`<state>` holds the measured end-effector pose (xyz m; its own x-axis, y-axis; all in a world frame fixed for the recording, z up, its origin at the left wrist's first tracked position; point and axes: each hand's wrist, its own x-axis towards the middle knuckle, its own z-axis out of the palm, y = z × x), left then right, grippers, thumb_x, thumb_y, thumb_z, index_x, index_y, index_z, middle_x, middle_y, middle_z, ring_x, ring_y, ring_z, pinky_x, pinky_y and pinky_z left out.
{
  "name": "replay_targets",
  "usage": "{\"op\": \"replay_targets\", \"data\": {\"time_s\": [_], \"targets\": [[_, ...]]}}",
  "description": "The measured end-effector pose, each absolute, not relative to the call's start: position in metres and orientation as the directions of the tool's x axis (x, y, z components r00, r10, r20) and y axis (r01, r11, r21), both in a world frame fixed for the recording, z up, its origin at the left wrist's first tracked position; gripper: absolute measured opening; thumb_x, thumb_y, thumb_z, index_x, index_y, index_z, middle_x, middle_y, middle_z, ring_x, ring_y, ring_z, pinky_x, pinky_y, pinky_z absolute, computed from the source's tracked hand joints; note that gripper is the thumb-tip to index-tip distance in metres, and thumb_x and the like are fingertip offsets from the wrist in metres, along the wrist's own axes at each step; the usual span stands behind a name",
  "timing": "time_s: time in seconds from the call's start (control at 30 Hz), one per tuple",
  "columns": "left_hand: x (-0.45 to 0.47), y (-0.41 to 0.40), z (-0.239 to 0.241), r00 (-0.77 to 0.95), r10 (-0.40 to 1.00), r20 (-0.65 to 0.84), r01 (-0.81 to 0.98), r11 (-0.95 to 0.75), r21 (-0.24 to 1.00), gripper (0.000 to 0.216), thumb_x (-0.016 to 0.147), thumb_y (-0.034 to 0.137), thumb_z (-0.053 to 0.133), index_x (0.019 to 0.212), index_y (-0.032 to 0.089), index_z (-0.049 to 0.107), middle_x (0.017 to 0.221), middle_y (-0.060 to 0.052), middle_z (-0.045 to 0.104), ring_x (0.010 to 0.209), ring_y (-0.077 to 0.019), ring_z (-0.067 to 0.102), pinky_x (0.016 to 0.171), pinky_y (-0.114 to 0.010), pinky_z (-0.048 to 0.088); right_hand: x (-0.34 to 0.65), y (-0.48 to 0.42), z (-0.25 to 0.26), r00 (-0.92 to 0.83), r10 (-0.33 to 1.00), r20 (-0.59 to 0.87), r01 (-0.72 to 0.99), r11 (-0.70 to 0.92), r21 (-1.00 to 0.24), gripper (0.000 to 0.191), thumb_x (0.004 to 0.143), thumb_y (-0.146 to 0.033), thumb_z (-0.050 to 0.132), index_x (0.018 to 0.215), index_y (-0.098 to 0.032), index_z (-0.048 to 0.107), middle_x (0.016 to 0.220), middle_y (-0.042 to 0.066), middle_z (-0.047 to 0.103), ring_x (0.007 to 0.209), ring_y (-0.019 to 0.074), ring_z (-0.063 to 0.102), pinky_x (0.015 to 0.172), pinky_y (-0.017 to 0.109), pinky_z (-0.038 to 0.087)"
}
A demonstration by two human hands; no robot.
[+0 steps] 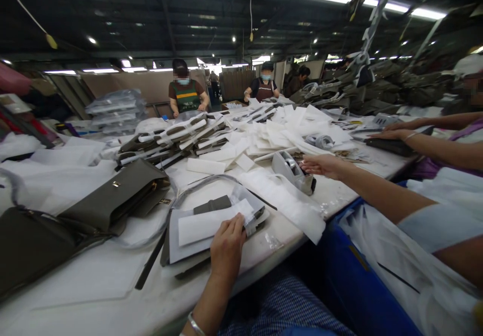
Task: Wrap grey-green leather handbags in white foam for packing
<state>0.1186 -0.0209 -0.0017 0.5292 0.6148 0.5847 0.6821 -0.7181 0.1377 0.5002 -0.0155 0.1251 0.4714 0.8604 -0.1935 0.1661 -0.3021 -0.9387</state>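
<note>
My left hand (227, 244) rests near the table's front edge, its fingers bent over the edge of a white foam sheet (211, 224). The sheet lies across a flat grey bag piece (212, 205) with a clear plastic cover. A long grey strap (206, 185) loops behind the piece. My right hand (321, 165) reaches left with fingers stretched out. Its fingertips touch the top of a grey tape dispenser (292, 171). A strip of white foam (290, 205) lies between the two hands.
Olive-grey handbags (113, 200) lie at left on the white table (113, 275). Wrapped bag parts (181, 135) and loose white sheets (279, 130) are piled in the middle. A co-worker's arms (400, 135) rest at right. Two masked people (184, 94) stand at the far end. A blue bin (350, 275) stands below the table edge.
</note>
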Motion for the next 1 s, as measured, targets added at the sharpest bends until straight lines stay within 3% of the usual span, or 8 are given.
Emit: {"op": "replay_targets", "data": {"time_s": [0.2,0.5,0.73,0.83,0.9,1.0], "targets": [[0.118,-0.021,-0.001,0.534,0.610,0.586,0.671,-0.727,0.145,0.042,0.086,0.010,0.066,0.126,0.017,0.058,0.122,-0.006,0.070,0.105,-0.0206,0.063,0.094,-0.033,0.055,0.483,-0.082,0.110,0.572,0.801,-0.178,0.119,-0.296,-0.948,0.027,0.086,-0.042,0.069,0.087,-0.015,0.071,0.104,0.016,0.074,0.082,0.0197,0.072,0.073,0.028,0.063],[0.117,-0.018,-0.003,0.550,0.600,0.581,0.659,-0.739,0.139,0.043,0.088,0.011,0.063,0.129,0.018,0.055,0.123,-0.006,0.069,0.108,-0.0218,0.063,0.095,-0.035,0.055,0.474,-0.094,0.026,0.667,0.735,-0.122,0.115,-0.264,-0.958,0.028,0.077,-0.046,0.073,0.084,-0.019,0.070,0.097,0.013,0.075,0.079,0.0220,0.072,0.067,0.031,0.064],[0.118,-0.019,-0.002,0.550,0.602,0.579,0.663,-0.736,0.135,0.044,0.086,0.009,0.065,0.128,0.017,0.056,0.123,-0.006,0.069,0.108,-0.0214,0.063,0.097,-0.034,0.053,0.504,-0.094,0.029,0.630,0.766,-0.127,0.260,-0.361,-0.896,0.023,0.074,-0.040,0.074,0.080,-0.018,0.073,0.086,0.012,0.076,0.070,0.0212,0.070,0.062,0.032,0.061],[0.117,-0.019,-0.003,0.550,0.607,0.574,0.661,-0.736,0.144,0.044,0.086,0.010,0.064,0.129,0.017,0.056,0.124,-0.006,0.069,0.109,-0.0212,0.062,0.097,-0.035,0.053,0.514,-0.110,0.042,0.531,0.847,0.021,0.588,-0.350,-0.729,0.019,0.078,-0.036,0.068,0.085,-0.020,0.076,0.087,0.008,0.077,0.073,0.0227,0.070,0.072,0.036,0.058],[0.117,-0.019,-0.003,0.549,0.610,0.572,0.661,-0.735,0.151,0.044,0.087,0.010,0.064,0.129,0.017,0.056,0.125,-0.006,0.069,0.110,-0.0216,0.062,0.097,-0.035,0.054,0.517,-0.119,0.053,0.326,0.931,0.162,0.854,-0.216,-0.474,0.020,0.082,-0.033,0.062,0.091,-0.024,0.077,0.094,0.006,0.077,0.083,0.0244,0.071,0.080,0.036,0.055],[0.117,-0.019,-0.003,0.542,0.609,0.578,0.658,-0.736,0.159,0.043,0.087,0.010,0.063,0.128,0.019,0.058,0.125,-0.006,0.069,0.109,-0.0224,0.063,0.096,-0.037,0.054,0.510,-0.121,0.073,-0.018,0.983,0.181,0.977,0.056,-0.206,0.027,0.086,-0.026,0.053,0.098,-0.028,0.077,0.104,0.004,0.076,0.092,0.0233,0.070,0.080,0.032,0.052]]}}
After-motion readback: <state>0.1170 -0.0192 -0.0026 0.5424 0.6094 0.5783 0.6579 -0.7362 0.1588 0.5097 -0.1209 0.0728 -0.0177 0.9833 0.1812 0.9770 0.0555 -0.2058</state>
